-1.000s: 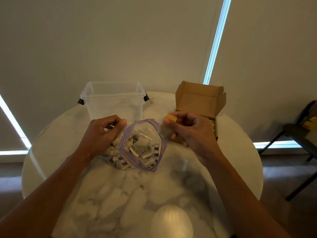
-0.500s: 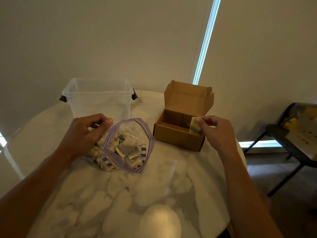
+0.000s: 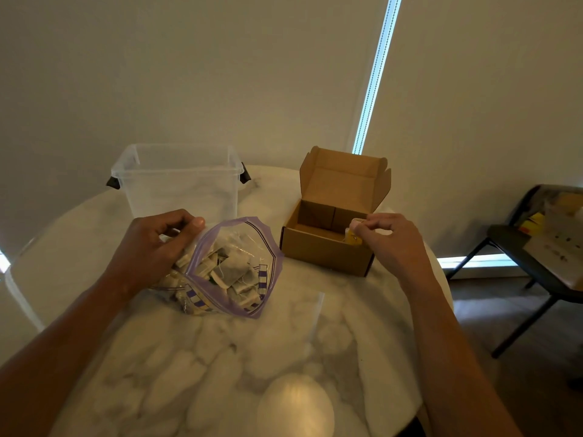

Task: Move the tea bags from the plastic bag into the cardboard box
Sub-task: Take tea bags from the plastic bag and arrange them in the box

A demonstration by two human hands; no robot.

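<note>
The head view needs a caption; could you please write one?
Right hand pinches a tea bag in the cardboard box; left hand holds the plastic bag.

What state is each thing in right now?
plastic bag: open, gripped by left hand, tea bags inside
cardboard box: lid open
tea bag: pinched by right hand, dipping into the box's near right corner
clear bin: no lid, looks empty

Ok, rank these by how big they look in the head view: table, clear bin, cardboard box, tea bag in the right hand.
1. table
2. clear bin and cardboard box, too alike to rank
3. tea bag
</note>
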